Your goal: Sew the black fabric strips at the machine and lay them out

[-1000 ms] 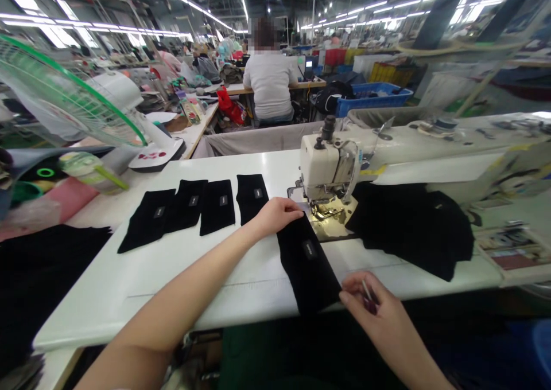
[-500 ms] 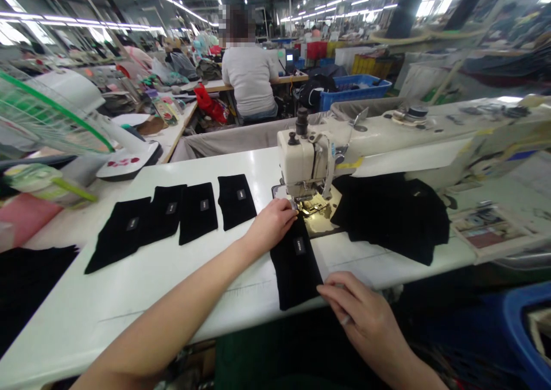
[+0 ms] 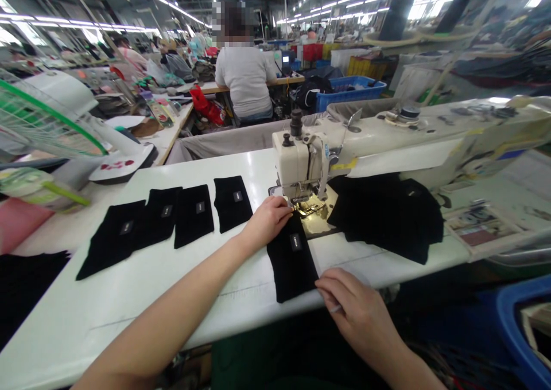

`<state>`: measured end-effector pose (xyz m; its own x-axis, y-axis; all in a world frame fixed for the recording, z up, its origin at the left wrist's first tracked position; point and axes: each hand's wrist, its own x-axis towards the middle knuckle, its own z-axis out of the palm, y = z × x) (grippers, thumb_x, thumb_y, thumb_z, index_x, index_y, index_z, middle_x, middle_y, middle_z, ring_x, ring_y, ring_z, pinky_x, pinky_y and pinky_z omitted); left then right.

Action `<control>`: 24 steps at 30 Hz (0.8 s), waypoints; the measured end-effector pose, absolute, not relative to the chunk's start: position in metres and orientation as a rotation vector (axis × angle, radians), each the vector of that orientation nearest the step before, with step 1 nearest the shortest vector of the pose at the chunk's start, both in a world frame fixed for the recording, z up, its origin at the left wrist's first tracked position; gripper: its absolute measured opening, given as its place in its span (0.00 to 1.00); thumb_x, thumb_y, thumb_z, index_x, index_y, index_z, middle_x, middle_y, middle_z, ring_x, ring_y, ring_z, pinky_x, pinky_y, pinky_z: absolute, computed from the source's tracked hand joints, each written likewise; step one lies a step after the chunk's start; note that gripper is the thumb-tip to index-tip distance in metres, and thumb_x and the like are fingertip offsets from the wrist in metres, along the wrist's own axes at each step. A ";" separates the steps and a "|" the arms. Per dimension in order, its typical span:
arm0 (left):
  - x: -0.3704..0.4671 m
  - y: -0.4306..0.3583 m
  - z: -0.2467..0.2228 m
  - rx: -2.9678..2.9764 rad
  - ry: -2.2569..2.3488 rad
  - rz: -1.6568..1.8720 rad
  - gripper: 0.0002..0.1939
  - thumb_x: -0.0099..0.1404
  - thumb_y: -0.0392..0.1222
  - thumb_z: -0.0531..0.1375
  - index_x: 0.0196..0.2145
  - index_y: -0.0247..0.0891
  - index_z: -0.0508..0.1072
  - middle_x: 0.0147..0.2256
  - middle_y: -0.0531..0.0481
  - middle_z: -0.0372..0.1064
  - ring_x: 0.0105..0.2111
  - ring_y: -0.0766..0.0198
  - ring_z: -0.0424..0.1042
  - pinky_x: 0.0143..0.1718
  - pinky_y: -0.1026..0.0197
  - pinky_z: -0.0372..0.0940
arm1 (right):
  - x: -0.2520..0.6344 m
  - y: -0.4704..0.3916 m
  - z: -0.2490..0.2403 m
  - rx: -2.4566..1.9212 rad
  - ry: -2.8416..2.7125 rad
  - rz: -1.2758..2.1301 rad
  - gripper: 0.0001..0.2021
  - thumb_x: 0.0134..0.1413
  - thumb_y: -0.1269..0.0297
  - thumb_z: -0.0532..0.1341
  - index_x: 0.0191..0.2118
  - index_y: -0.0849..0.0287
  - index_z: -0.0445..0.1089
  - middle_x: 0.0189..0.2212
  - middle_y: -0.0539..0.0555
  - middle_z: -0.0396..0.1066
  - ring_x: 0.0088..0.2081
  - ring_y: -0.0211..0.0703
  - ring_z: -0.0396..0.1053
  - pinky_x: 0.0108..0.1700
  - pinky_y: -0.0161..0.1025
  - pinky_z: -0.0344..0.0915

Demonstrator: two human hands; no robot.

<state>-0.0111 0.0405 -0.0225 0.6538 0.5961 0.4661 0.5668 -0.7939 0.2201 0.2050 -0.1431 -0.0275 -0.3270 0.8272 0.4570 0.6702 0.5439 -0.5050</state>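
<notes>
A black fabric piece [image 3: 286, 272] with a small dark label [image 3: 295, 242] lies on the white sewing table, its far edge at the presser foot [image 3: 310, 206] of the sewing machine [image 3: 297, 160]. My left hand [image 3: 271, 215] is closed at the piece's far left edge, fingertips right beside the foot. Between thumb and fingers, my right hand [image 3: 355, 304] pinches the near right corner. Left of my left hand lie several similar labelled black pieces [image 3: 193, 223], some overlapping. A heap of black fabric [image 3: 387, 218] rests under the machine arm.
A small tray [image 3: 480, 229] sits on the table at right, with a blue basket [image 3: 508, 315] below. Beyond the table's left side are a green-rimmed fan [image 3: 51, 114] and more black fabric [image 3: 30, 287]. A person [image 3: 245, 80] sits ahead, back turned.
The labelled fabric piece has slid slightly forward toward the presser foot, and my right hand has followed with its corner. My left hand keeps its place beside the foot. The view has shifted slightly.
</notes>
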 end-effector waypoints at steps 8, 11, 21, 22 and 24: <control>-0.011 0.042 -0.025 2.778 0.976 0.869 0.09 0.70 0.36 0.58 0.39 0.35 0.80 0.36 0.43 0.71 0.37 0.58 0.70 0.41 0.55 0.69 | 0.204 -0.144 -0.029 -1.231 -2.096 0.299 0.09 0.66 0.73 0.54 0.45 0.58 0.70 0.40 0.56 0.73 0.38 0.45 0.74 0.37 0.39 0.69; -0.010 0.041 -0.024 2.780 0.979 0.870 0.09 0.70 0.36 0.58 0.39 0.35 0.80 0.36 0.44 0.71 0.37 0.58 0.70 0.42 0.55 0.69 | 0.205 -0.144 -0.028 -1.235 -2.104 0.307 0.10 0.66 0.74 0.53 0.45 0.58 0.70 0.40 0.56 0.73 0.37 0.45 0.74 0.36 0.39 0.69; -0.011 0.040 -0.021 2.818 0.997 0.774 0.10 0.70 0.35 0.57 0.42 0.35 0.78 0.38 0.42 0.70 0.40 0.56 0.69 0.44 0.52 0.70 | 0.203 -0.140 -0.026 -1.297 -2.167 0.398 0.13 0.60 0.79 0.52 0.44 0.59 0.70 0.40 0.56 0.71 0.37 0.45 0.72 0.35 0.39 0.67; -0.011 0.040 -0.021 2.820 1.002 0.776 0.10 0.70 0.35 0.57 0.42 0.35 0.78 0.39 0.42 0.70 0.40 0.56 0.69 0.44 0.52 0.70 | 0.202 -0.139 -0.026 -1.308 -2.163 0.406 0.14 0.59 0.79 0.52 0.43 0.59 0.70 0.40 0.56 0.71 0.36 0.45 0.72 0.35 0.39 0.67; -0.011 0.042 -0.020 2.822 1.007 0.768 0.10 0.70 0.34 0.57 0.43 0.35 0.78 0.39 0.42 0.70 0.40 0.56 0.69 0.45 0.52 0.70 | 0.201 -0.137 -0.024 -1.326 -2.158 0.409 0.14 0.59 0.80 0.52 0.42 0.59 0.70 0.39 0.56 0.71 0.36 0.45 0.71 0.35 0.39 0.67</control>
